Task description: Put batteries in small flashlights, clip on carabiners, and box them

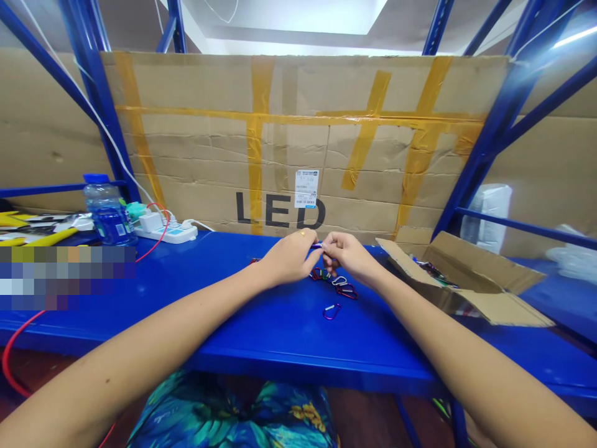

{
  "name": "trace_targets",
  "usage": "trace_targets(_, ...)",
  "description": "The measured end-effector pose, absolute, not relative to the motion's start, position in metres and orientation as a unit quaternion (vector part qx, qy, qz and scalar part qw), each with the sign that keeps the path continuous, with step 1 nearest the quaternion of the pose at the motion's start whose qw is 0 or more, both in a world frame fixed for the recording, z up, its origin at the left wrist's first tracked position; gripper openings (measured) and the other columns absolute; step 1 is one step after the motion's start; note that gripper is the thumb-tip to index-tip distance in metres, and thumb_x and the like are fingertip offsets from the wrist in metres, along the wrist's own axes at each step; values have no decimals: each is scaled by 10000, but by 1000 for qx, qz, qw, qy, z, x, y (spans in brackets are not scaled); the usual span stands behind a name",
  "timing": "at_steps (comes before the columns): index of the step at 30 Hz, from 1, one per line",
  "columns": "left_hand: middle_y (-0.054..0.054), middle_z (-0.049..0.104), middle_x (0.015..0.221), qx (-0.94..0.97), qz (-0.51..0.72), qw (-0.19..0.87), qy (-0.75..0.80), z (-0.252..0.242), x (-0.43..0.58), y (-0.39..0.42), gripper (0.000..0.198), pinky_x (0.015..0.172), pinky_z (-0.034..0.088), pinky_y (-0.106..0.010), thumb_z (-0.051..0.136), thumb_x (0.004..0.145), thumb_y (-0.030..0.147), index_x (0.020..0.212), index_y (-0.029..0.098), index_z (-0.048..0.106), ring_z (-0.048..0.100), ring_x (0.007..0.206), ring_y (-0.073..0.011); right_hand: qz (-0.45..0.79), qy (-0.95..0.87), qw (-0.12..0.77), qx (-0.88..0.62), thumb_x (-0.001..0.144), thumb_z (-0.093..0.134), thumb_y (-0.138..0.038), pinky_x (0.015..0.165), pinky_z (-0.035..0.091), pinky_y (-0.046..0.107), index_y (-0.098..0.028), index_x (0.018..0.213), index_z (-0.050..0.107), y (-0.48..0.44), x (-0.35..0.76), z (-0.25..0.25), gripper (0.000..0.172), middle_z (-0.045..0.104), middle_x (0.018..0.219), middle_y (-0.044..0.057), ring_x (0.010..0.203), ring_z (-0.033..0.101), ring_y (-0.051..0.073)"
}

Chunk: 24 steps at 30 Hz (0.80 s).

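My left hand (293, 256) and my right hand (347, 252) meet above the middle of the blue table (224, 317). Between their fingertips is a small dark purple carabiner (316, 245), mostly hidden by the fingers; both hands pinch it. Below the hands lies a row of carabiners: a red one (316, 274), a green one (325, 274), a silver one (339, 282) and a dark red one (347, 292). Nearer the front edge a purple carabiner (332, 312) lies apart. Something red (255, 261) shows beside my left wrist.
An open cardboard box (494, 308) with small items inside stands at the right. At the left are a blue bottle (106, 211), a white power strip (175, 233) and a red cable (163, 233). A large cardboard panel (209, 155) closes off the back.
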<state>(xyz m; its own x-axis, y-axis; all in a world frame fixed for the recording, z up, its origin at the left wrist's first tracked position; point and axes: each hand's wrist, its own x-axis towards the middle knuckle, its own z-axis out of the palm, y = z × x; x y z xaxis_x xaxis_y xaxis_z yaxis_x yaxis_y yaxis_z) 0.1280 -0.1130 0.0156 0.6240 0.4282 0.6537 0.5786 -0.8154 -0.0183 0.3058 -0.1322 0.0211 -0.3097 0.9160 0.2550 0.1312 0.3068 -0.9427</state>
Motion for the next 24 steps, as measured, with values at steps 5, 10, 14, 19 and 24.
trace_targets(5, -105, 646, 859, -894, -298, 63, -329, 15, 131, -110, 254, 754, 495, -360, 362, 972, 210, 868, 140, 582, 617, 819, -214, 334, -726, 447, -401, 799, 613, -323, 391, 393, 231, -208, 781, 445, -128, 307, 18, 205, 543, 507, -52, 400, 508, 112)
trace_targets(10, -112, 673, 864, -895, -275, 115, -331, 11, 129, -110, 199, 716, 499, -358, 419, 952, 195, 918, 128, 604, 646, 804, -235, 401, -681, 446, -420, 759, 610, -272, 376, 378, 234, -210, 761, 442, -132, 303, 18, 178, 497, 473, -63, 377, 484, 115)
trace_targets(14, -129, 657, 873, -893, -262, 203, -302, 9, 130, -112, 223, 708, 505, -349, 383, 946, 143, 923, 103, 601, 641, 810, -235, 498, -607, 446, -430, 655, 584, -174, 358, 319, 223, -205, 683, 436, -137, 301, 22, 154, 424, 436, -69, 349, 405, 92)
trace_targets(19, -127, 642, 873, -894, -241, 266, -269, 8, 129, -109, 211, 727, 508, -345, 394, 924, 114, 923, 104, 605, 628, 827, -230, 575, -545, 431, -432, 579, 564, -137, 344, 250, 206, -193, 627, 453, -136, 300, 23, 133, 350, 414, -78, 347, 331, 68)
trace_targets(24, -98, 660, 918, -887, -307, 178, -296, 5, 127, -101, 188, 752, 515, -335, 427, 958, 201, 987, 135, 601, 642, 858, -210, 462, -617, 441, -461, 720, 633, -197, 388, 380, 237, -183, 729, 509, -132, 301, 25, 125, 483, 472, -44, 383, 452, 97)
